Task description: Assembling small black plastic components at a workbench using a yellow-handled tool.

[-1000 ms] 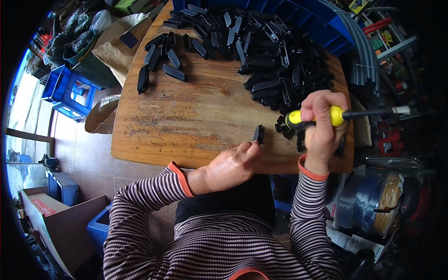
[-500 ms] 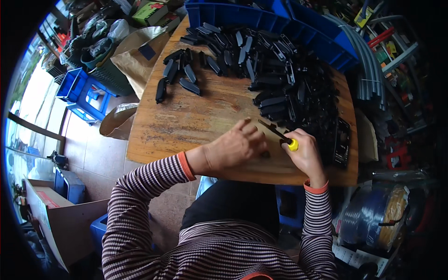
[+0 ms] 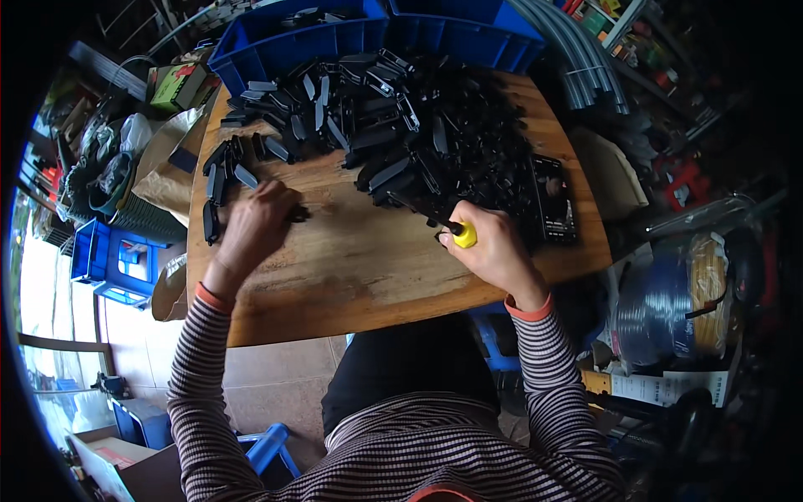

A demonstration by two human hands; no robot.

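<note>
My right hand (image 3: 495,248) is closed round a yellow-handled tool (image 3: 465,235). Its thin dark shaft (image 3: 422,211) points up and left over the wooden table (image 3: 368,263); the exact kind of tool does not show. At the table's left side, my left hand (image 3: 258,224) has its fingers curled and a little blurred. A black plastic part (image 3: 296,214) shows at its right edge, seemingly in the fingers. Several similar black parts (image 3: 216,184) lie just beyond and left of that hand. The large pile of black parts (image 3: 393,125) spreads over the table's far half.
Two blue bins (image 3: 309,43) stand at the far edge, the left one with black parts inside. A phone (image 3: 554,199) lies right of the pile. Grey tubing (image 3: 585,71) and wrapped coils (image 3: 661,305) are off to the right; a paper bag (image 3: 171,176) stands left of the table.
My left hand has moved away from the right hand to the loose parts at the table's left. The right hand still holds the tool, and the whole view has shifted.
</note>
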